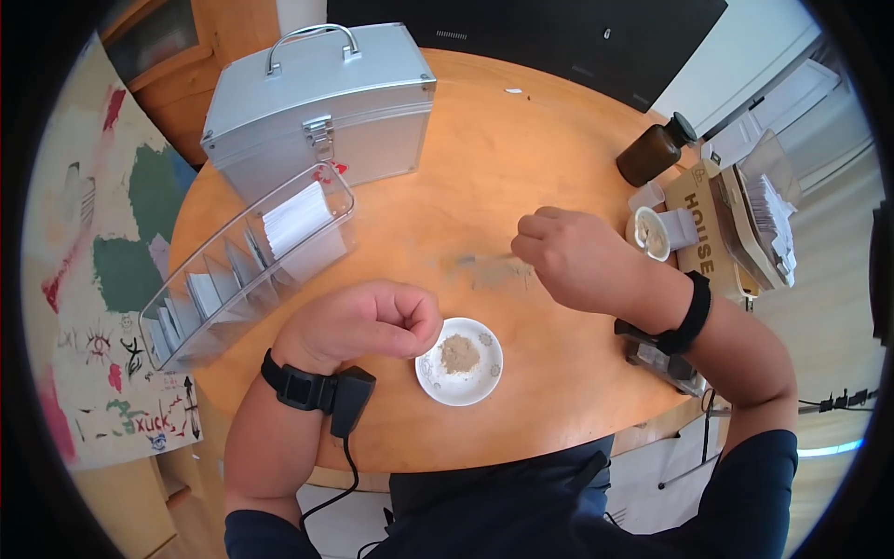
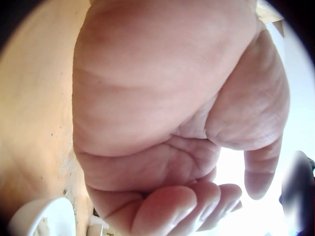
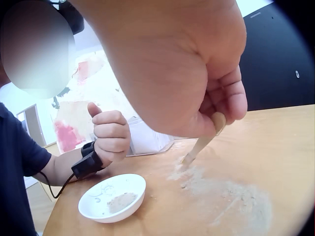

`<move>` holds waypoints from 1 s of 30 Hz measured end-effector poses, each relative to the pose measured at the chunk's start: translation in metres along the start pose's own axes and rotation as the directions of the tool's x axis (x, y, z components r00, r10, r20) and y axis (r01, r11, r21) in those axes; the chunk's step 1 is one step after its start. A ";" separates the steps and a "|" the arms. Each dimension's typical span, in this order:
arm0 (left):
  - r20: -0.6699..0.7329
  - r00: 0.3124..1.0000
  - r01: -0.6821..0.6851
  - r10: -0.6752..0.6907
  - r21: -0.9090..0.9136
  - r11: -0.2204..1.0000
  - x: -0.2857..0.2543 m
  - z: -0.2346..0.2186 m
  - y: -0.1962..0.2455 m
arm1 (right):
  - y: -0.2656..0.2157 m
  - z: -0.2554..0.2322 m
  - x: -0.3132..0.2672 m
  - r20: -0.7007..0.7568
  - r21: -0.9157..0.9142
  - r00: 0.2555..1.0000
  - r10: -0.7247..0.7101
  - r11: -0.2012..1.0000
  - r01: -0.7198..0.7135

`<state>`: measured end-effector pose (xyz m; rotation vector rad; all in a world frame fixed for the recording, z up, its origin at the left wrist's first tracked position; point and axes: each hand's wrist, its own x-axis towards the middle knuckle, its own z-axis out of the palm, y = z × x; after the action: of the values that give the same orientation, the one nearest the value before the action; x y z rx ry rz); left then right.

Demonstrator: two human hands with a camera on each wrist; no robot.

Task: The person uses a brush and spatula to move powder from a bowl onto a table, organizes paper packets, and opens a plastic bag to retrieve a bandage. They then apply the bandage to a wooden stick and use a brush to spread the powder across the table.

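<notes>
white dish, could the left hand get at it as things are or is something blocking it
Probably yes: the left hand is right beside the white dish, with nothing visible between them, though its curled fingers would likely need to open first.

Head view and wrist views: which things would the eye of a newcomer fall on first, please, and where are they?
Probably the big silver case first, standing at the far left of the table. Next, the pale powder smeared over the wood, where the right hand holds a thin stick with its tip down. Then the white dish, near the person, with a brownish heap in it.
</notes>
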<state>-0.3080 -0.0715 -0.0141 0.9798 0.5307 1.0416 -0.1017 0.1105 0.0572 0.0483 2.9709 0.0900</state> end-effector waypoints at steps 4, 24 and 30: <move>0.045 0.999 0.032 -0.030 -0.040 0.999 0.002 -0.004 -0.005 | 0.017 0.026 0.002 -0.179 -0.045 0.968 0.177 0.981 -0.187; -0.027 0.999 0.023 -0.024 -0.035 0.999 0.000 0.001 -0.007 | 0.032 0.040 -0.046 -0.075 -0.022 0.923 0.377 0.925 -0.380; -0.043 0.998 0.042 -0.043 -0.030 0.999 0.002 -0.001 -0.007 | -0.038 0.002 -0.088 0.001 0.092 0.830 0.558 0.826 -0.556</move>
<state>-0.3043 -0.0700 -0.0207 0.9183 0.5684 1.0320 -0.0157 0.0696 0.0670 0.9366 2.8761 0.0297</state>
